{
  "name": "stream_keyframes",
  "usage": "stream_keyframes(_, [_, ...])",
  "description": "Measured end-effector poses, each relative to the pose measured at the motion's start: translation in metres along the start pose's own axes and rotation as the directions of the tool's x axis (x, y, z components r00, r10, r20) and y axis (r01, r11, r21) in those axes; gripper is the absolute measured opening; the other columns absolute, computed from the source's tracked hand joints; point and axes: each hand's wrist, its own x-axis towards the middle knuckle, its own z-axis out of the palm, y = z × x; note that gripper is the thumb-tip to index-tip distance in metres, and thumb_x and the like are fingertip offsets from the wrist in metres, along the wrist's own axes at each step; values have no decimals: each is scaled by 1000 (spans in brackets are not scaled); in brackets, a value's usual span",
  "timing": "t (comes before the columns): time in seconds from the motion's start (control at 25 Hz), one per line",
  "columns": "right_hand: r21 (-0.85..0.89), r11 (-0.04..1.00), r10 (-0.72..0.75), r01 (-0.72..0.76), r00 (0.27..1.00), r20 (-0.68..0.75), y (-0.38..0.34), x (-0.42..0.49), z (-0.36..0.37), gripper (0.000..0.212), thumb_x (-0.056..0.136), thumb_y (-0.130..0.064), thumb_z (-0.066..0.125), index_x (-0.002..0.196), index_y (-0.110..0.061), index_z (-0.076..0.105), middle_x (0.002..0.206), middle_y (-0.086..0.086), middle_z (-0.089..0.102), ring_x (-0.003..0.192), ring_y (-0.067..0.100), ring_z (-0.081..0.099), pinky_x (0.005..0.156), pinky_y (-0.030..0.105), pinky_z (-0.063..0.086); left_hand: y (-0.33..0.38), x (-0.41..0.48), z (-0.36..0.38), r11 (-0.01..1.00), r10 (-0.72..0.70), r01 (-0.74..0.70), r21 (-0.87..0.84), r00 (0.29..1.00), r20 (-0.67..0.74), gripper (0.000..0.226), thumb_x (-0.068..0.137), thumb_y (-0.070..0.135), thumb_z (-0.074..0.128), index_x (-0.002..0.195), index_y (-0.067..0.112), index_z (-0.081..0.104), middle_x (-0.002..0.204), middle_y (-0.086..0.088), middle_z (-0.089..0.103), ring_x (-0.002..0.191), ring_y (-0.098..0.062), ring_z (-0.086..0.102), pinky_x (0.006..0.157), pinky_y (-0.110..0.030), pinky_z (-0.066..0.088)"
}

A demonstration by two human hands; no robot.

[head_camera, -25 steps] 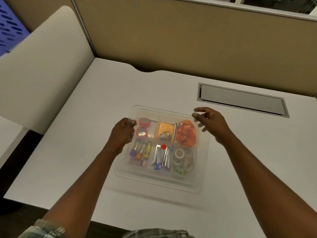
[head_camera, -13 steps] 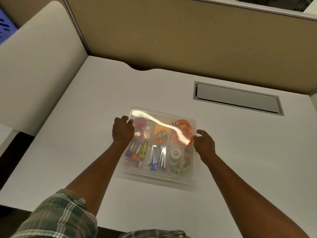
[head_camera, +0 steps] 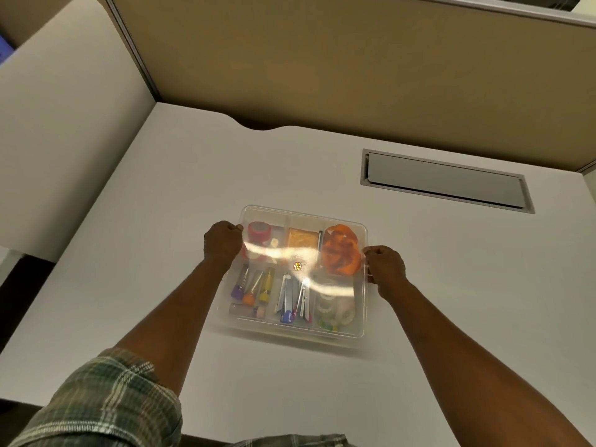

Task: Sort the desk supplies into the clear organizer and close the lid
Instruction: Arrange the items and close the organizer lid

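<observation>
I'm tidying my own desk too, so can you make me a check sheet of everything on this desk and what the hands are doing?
Surface: white desk, smooth and flat.
Job's things: clear organizer with its lid lying on top, shiny with glare; whether it is snapped shut cannot be told. Inside: red tape roll, orange bundle, coloured markers, clear tape rolls.
Clutter: nothing seen.
Hands: left hand grips the organizer's left edge; right hand grips its right edge.
Cables: nothing seen; a closed grey hatch sits in the desk.
Surroundings: tan partition wall behind; plaid sleeve at bottom left.
</observation>
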Motion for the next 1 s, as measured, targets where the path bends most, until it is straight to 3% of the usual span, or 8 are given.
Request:
stream_keyframes(0.12, [35,998,43,-46,997,67,1,4,-2,18,92,-13,52,90,-17,70,103,13,70,87,31,68,72,41,62,0,13,-2,993,-89,94,-77,994,68,27,92,22,61,99,-4,68,103,-24,70,101,-43,65,90,-50,54])
stream_keyframes(0.2, [2,1000,25,-25,998,58,3,4,-1,20,93,-14,50,92,-17,69,104,10,70,86,30,68,67,38,60,-1,17,-2,983,-136,147,-109,986,101,32,91,22,64,102,-8,67,105,-29,69,105,-47,64,92,-54,52])
stream_keyframes(0.4, [-58,998,16,-12,998,63,-5,2,0,17,93,-23,55,94,-13,68,100,14,70,91,34,70,74,47,63,2,12,-4,997,-75,75,1,990,117,35,94,29,61,103,-4,64,105,-23,69,98,-40,66,89,-49,56])
stream_keyframes(0.52, [-101,993,75,-57,981,179,2,-11,-15,20,94,-33,58,96,-14,65,99,15,71,86,31,71,80,47,62,-11,-5,-18,997,-74,73,14,972,223,26,93,31,62,94,6,59,96,-16,66,78,-29,62,70,-41,56])
stream_keyframes(0.64, [-214,973,165,-86,910,381,25,-30,-33,20,91,-22,64,110,-16,63,102,16,71,83,28,70,77,43,63,-38,-28,-37,988,-154,133,78,879,451,19,89,16,66,103,8,56,98,-17,63,83,-30,64,66,-38,56])
stream_keyframes(0.76, [-228,962,255,-153,807,533,45,-48,-46,43,89,-11,66,126,-30,54,104,15,74,81,29,72,70,38,62,-63,-46,-49,968,-249,188,164,770,588,29,84,-3,60,111,8,53,104,-22,63,86,-36,70,66,-41,61])
stream_keyframes(0.84, [-172,964,264,-202,777,571,52,-52,-49,55,91,-8,65,135,-36,48,107,16,75,83,30,71,71,37,61,-69,-54,-49,964,-263,240,117,769,583,33,83,-11,56,111,7,54,104,-25,63,81,-38,72,64,-41,62])
stream_keyframes(1.0, [-157,971,236,-178,780,580,51,-55,-46,62,91,-4,64,144,-30,43,107,16,75,96,36,72,84,44,61,-69,-57,-41,968,-248,233,98,808,534,31,82,-17,51,104,5,56,103,-23,59,83,-40,70,66,-46,63])
